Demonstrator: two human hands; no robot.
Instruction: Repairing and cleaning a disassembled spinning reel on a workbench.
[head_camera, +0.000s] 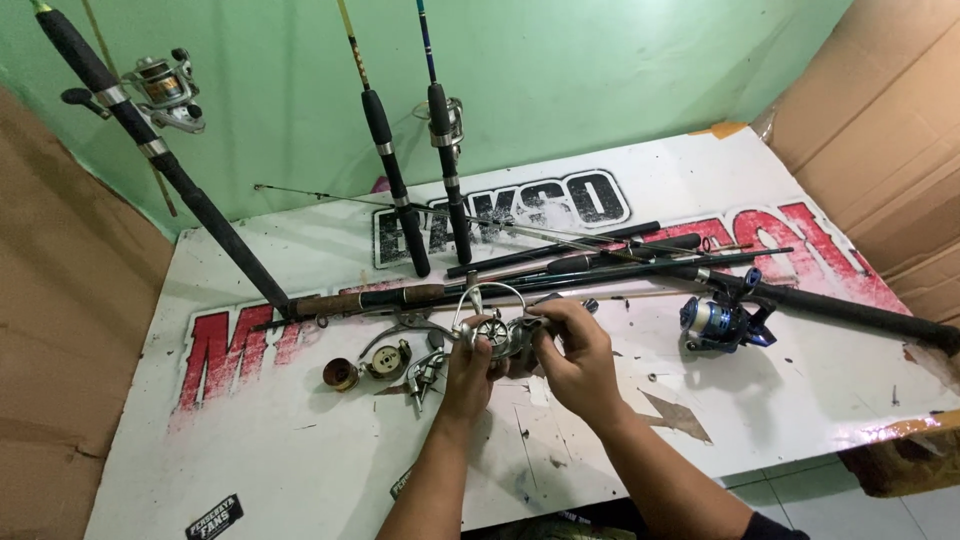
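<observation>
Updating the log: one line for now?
left hand: grips silver reel | right hand: on reel | loose parts: beside, on table

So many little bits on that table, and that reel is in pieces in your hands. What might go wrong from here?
1. The loose reel parts lie scattered on the white table; a small one might roll off or get lost.
2. The left hand and right hand hold the silver reel above the table; it may slip.
3. The rods lie close behind; a sleeve might snag them.

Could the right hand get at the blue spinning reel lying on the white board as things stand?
Probably yes, once freed: the right hand is gripping the silver reel with the left hand; the blue spinning reel lies to its right across bare white board.
</observation>
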